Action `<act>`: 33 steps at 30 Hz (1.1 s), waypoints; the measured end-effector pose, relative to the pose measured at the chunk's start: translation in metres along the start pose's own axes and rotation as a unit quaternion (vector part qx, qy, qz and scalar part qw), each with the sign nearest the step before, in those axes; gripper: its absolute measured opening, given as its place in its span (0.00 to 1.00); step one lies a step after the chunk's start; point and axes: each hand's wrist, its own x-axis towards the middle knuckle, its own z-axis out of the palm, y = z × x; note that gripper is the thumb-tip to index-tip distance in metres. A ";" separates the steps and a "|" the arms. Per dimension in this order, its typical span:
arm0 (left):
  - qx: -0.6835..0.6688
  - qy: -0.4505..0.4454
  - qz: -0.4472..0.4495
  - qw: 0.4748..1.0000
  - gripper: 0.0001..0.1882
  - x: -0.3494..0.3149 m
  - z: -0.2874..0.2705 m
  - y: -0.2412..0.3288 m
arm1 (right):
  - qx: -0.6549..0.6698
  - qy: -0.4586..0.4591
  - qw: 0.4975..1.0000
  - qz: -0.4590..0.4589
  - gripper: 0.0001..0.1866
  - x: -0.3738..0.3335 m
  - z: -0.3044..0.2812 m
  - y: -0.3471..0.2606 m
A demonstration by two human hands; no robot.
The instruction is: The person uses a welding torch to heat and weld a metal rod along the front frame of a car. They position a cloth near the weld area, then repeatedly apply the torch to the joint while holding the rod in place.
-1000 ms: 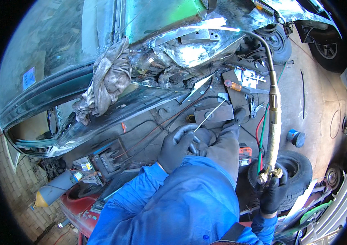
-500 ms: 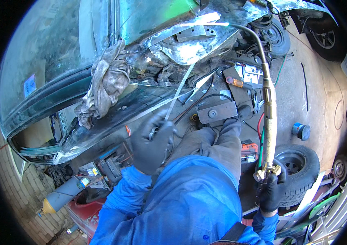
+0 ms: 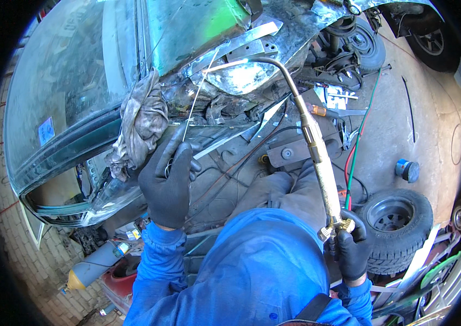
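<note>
My black-gloved left hand [image 3: 168,187] pinches a thin filler rod [image 3: 195,100], which slants up to a bright orange spot on the car's bare metal. The glove of my right hand [image 3: 351,252] is wrapped round the lower end of a brass gas torch [image 3: 323,174], just beneath its valve knobs. From the curved torch tip a bright flame [image 3: 228,66] runs leftward to the glowing spot near the rod's end. The worked body panel [image 3: 241,79] is scorched and shiny. A drilled metal block [image 3: 252,50] lies on it above the flame.
A dirty grey rag [image 3: 141,119] drapes over the car's edge beside my left hand. Red and green hoses [image 3: 352,168] trail near the torch. A loose tyre [image 3: 393,217], a blue can [image 3: 407,170] and a gas cylinder [image 3: 92,269] are around me.
My left hand has moved left and up, bringing the rod to the flame. The torch has shifted left, its flame now reaching the panel's left part. The view has moved slightly.
</note>
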 end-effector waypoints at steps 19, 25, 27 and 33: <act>0.099 -0.007 0.048 0.994 0.19 0.023 0.005 0.012 | -0.048 -0.010 0.998 -0.028 0.25 0.026 0.045 -0.041; 0.110 0.009 0.043 0.993 0.20 0.020 0.001 0.011 | -0.050 -0.014 0.999 -0.004 0.25 0.028 0.048 -0.038; 0.120 0.013 0.041 0.992 0.19 0.018 0.001 0.011 | -0.056 -0.016 0.998 0.000 0.25 0.027 0.048 -0.037; 0.104 0.020 0.001 0.994 0.19 0.013 -0.003 0.011 | -0.102 -0.042 0.992 -0.059 0.25 0.027 0.043 -0.037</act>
